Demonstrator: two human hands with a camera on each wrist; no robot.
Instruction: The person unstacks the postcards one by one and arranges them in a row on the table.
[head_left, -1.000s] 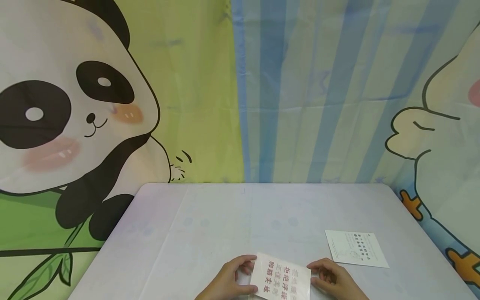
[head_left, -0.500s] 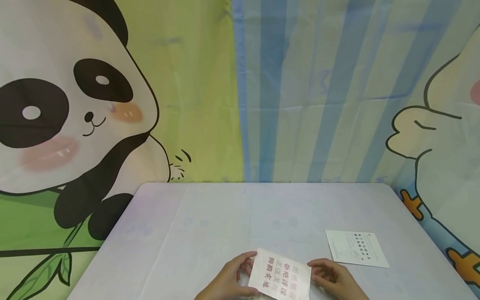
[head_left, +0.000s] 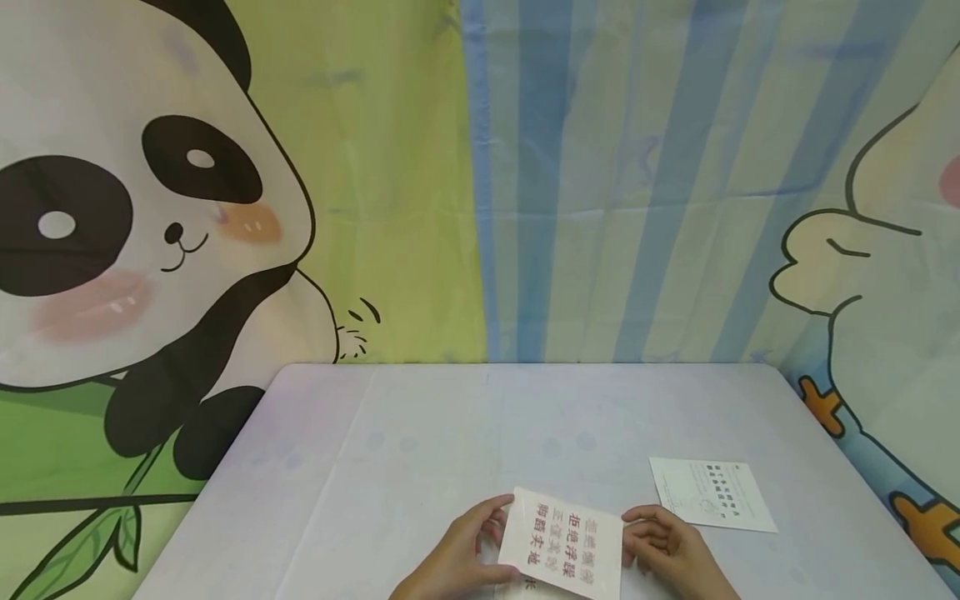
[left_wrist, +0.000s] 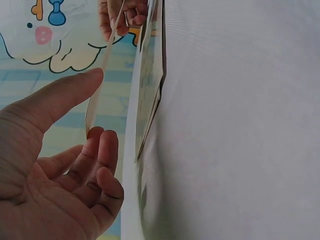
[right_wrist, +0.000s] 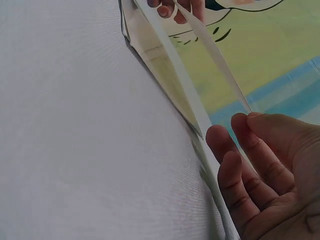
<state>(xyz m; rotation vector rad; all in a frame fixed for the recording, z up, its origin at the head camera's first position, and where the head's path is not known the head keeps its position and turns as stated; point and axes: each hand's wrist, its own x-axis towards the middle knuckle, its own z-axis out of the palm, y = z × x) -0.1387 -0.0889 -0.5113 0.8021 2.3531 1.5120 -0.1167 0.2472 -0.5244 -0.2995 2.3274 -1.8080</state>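
A white card (head_left: 561,540) printed with columns of red and grey characters is raised above the table between both hands. My left hand (head_left: 467,546) pinches its left side, thumb on the face and fingers at the far corner. On the opposite side, my right hand (head_left: 670,550) pinches the card's right edge between thumb and index finger. In the right wrist view the card (right_wrist: 222,62) appears edge-on, a thin strip ending at the fingertips. Beneath it, more cards (left_wrist: 150,80) lie on the table, mostly covered by the raised one in the head view.
Another white card (head_left: 714,495) with small dark print and a faint drawing lies at the right of the pale table (head_left: 420,467). Behind the table's far edge hangs a cloth backdrop (head_left: 555,183) with a cartoon panda (head_left: 187,250) on the left.
The card has risen slightly and moved away from the body, showing part of a printed card beneath it. Both hands keep their hold; the right has lifted a little.
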